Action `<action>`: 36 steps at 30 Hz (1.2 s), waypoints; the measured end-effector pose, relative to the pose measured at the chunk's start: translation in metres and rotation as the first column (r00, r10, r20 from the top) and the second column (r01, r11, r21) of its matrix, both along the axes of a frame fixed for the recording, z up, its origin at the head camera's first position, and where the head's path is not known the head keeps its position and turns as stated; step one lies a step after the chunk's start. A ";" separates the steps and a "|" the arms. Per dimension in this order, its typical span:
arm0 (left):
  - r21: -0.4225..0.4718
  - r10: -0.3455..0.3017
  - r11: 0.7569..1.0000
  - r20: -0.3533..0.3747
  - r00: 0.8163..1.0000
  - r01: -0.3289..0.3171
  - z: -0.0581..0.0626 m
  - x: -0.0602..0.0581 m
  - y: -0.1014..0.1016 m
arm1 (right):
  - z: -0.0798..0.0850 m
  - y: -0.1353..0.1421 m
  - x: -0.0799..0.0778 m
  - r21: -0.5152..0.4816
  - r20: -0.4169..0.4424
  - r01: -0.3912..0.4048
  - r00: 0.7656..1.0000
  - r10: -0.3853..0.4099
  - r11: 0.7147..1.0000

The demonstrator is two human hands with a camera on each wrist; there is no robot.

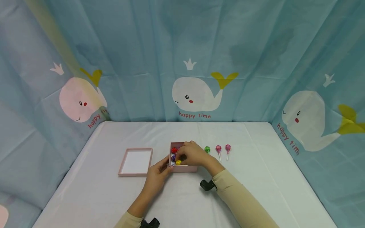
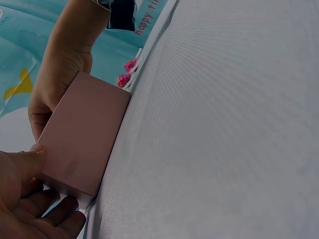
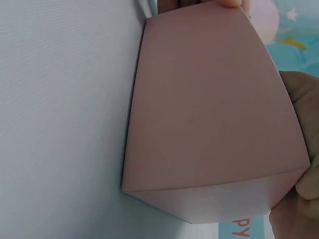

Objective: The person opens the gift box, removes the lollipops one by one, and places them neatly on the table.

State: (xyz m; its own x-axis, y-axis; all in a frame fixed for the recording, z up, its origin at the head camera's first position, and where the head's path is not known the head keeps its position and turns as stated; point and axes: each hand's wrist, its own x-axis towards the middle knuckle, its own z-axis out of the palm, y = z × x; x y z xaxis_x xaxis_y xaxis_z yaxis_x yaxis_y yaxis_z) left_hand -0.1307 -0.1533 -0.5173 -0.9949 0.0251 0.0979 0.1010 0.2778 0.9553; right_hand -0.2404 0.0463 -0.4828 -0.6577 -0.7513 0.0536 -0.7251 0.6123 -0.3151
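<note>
A shallow pink box [image 1: 185,169] stands on the white table with its top uncovered. My left hand [image 1: 157,174] grips its near left corner, the thumb on the front wall [image 2: 82,134] and the other fingers around the left end. Over the box, my right hand [image 1: 195,154] reaches down inside, thumb and fingertips pinching a yellow lollipop [image 1: 178,162]. Behind the fingers lie a red lollipop [image 1: 174,150] and a purple lollipop [image 1: 173,158]. The right part of the box's inside is hidden by the right hand. In the right wrist view the box's front wall [image 3: 209,104] hides the fingertips.
To the left lies a pink-rimmed lid [image 1: 135,174] with its white inside up. Right of the box, a green lollipop [image 1: 207,149] and two pink lollipops [image 1: 218,148] lie in a row. A whale-print curtain [image 1: 137,79] hangs around the table.
</note>
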 end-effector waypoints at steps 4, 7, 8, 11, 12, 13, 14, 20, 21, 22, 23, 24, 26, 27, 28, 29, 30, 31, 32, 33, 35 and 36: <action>0.002 0.000 1.000 -0.008 1.000 0.000 -0.001 -0.001 -0.001 | 0.002 0.003 0.000 -0.079 0.037 0.012 0.999 -0.009 0.997; 0.005 -0.007 1.000 -0.015 1.000 0.007 -0.001 -0.001 -0.001 | 0.005 0.007 0.002 -0.146 0.047 0.026 0.999 -0.019 0.989; 0.008 -0.008 1.000 -0.011 1.000 0.009 -0.001 0.000 -0.001 | 0.005 0.008 0.002 -0.165 0.044 0.031 0.999 -0.024 0.986; 0.003 -0.008 1.000 0.008 1.000 0.008 0.000 0.000 -0.001 | 0.010 0.011 0.005 -0.230 0.025 0.047 0.999 -0.043 0.972; 0.005 -0.006 1.000 0.016 1.000 0.006 0.000 0.001 0.000 | 0.012 0.012 0.006 -0.252 0.017 0.053 0.999 -0.051 0.966; 0.003 -0.006 1.000 0.019 1.000 0.006 0.001 0.001 0.000 | 0.014 0.014 0.006 -0.270 0.008 0.059 0.998 -0.059 0.961; 0.002 -0.005 1.000 0.020 1.000 0.005 0.001 0.001 0.000 | 0.015 0.015 0.007 -0.284 0.000 0.065 0.998 -0.068 0.957; 0.001 0.004 1.000 0.014 1.000 -0.004 0.000 0.000 0.001 | 0.028 0.025 0.011 -0.383 0.003 0.118 0.992 -0.127 0.916; 0.000 0.006 1.000 0.016 1.000 -0.006 0.000 0.000 0.001 | 0.030 0.027 0.011 -0.405 0.009 0.128 0.991 -0.136 0.905; -0.002 0.011 1.000 0.017 1.000 -0.011 0.000 0.000 0.001 | 0.032 0.029 0.012 -0.422 0.011 0.140 0.989 -0.149 0.896; -0.004 0.012 1.000 0.016 1.000 -0.012 0.000 0.000 0.001 | 0.034 0.031 0.012 -0.440 0.016 0.151 0.987 -0.160 0.885; -0.002 0.015 1.000 0.022 1.000 -0.015 0.000 0.001 0.001 | 0.035 0.033 0.013 -0.457 0.023 0.165 0.985 -0.173 0.874; -0.005 0.019 1.000 0.025 1.000 -0.019 0.000 0.001 0.001 | 0.038 0.038 0.014 -0.487 0.038 0.187 0.980 -0.193 0.853; -0.004 0.019 1.000 0.026 0.999 -0.019 0.000 0.001 0.001 | 0.040 0.041 0.015 -0.498 0.044 0.198 0.978 -0.204 0.844; -0.006 0.021 1.000 0.026 0.999 -0.020 0.000 0.001 0.001 | 0.041 0.043 0.016 -0.507 0.048 0.208 0.976 -0.214 0.836; -0.008 0.020 1.000 0.026 0.999 -0.020 0.000 0.001 0.001 | 0.042 0.046 0.017 -0.514 0.052 0.217 0.974 -0.222 0.830; -0.007 0.021 1.000 0.028 0.999 -0.021 0.000 0.001 0.001 | 0.044 0.049 0.019 -0.521 0.056 0.226 0.971 -0.231 0.823; -0.008 0.022 1.000 0.027 0.999 -0.021 0.000 0.001 0.002 | 0.045 0.052 0.021 -0.530 0.059 0.231 0.970 -0.236 0.816; -0.008 0.022 1.000 0.027 0.999 -0.022 0.000 0.001 0.002 | 0.046 0.055 0.022 -0.535 0.061 0.237 0.968 -0.243 0.811; -0.008 0.022 1.000 0.024 0.999 -0.022 0.000 0.001 0.002 | 0.046 0.058 0.024 -0.541 0.062 0.241 0.967 -0.248 0.805; -0.009 0.024 1.000 0.022 0.999 -0.024 -0.001 0.001 0.002 | 0.047 0.065 0.027 -0.554 0.068 0.250 0.964 -0.256 0.794; -0.007 0.024 1.000 0.020 1.000 -0.024 -0.001 0.001 0.002 | 0.046 0.068 0.028 -0.559 0.072 0.254 0.963 -0.259 0.789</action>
State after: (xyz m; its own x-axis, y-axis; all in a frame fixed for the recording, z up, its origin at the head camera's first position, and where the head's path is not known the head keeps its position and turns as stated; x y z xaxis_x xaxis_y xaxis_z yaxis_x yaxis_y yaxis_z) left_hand -0.1292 -0.1516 -0.5183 -0.9970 0.0019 0.0776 0.0749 0.2865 0.9552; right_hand -0.2126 0.1147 -0.4365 -0.8199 -0.3924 0.4170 -0.5703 0.4956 -0.6551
